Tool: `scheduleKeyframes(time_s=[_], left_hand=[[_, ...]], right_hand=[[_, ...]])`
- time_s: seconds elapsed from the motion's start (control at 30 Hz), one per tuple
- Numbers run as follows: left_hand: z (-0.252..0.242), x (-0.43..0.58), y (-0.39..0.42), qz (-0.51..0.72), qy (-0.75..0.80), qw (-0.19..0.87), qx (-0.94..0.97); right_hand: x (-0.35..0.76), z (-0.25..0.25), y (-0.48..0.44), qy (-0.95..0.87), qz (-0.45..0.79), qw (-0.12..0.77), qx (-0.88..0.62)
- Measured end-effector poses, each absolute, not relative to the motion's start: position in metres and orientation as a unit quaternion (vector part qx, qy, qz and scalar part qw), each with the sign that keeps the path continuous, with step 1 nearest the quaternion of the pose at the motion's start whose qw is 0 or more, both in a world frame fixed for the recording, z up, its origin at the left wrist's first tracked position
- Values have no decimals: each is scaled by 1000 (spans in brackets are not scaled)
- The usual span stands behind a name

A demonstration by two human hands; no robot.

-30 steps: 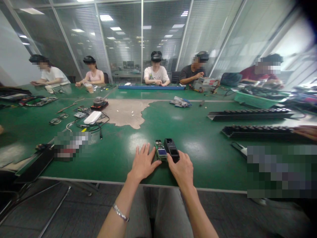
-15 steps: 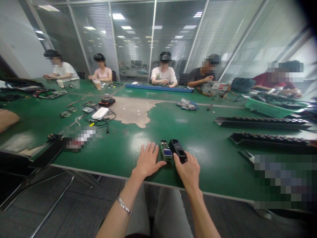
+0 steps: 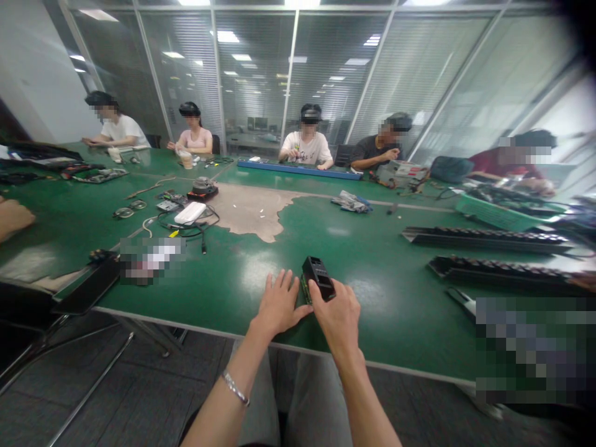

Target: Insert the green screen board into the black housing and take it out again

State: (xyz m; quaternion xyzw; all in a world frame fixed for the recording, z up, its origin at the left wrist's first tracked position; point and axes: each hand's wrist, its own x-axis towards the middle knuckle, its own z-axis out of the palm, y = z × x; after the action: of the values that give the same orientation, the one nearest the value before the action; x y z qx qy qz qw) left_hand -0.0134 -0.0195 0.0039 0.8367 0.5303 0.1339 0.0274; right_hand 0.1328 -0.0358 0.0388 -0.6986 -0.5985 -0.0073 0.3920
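My right hand (image 3: 339, 313) grips a black plastic housing (image 3: 318, 276) with cut-out openings on its upper face. The housing sits over a green circuit board (image 3: 305, 289), and only a thin strip of the board's left edge shows. Whether the two parts are joined or merely stacked I cannot tell. To their left my left hand (image 3: 278, 303) lies flat on the green table, fingers spread, its thumb pointing at the board's near end. A silver bracelet (image 3: 236, 388) circles my left wrist.
Two long black metal rails (image 3: 493, 270) lie on the right, near a green basket (image 3: 505, 214) of cables. A white device (image 3: 190, 213) with black cables is left of centre, and grey gloves (image 3: 350, 202) lie farther back. Several people sit across the table.
My right hand has carried the black housing leftward over the circuit board, which now is mostly covered. My left hand stays flat in about the same place.
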Motion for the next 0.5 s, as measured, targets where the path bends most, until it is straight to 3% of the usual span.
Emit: scheduleKeyframes(time_s=[0.5], left_hand=[[2, -13, -15, 115, 528, 39, 841]], right_hand=[[121, 30, -51, -598, 1, 282, -750]])
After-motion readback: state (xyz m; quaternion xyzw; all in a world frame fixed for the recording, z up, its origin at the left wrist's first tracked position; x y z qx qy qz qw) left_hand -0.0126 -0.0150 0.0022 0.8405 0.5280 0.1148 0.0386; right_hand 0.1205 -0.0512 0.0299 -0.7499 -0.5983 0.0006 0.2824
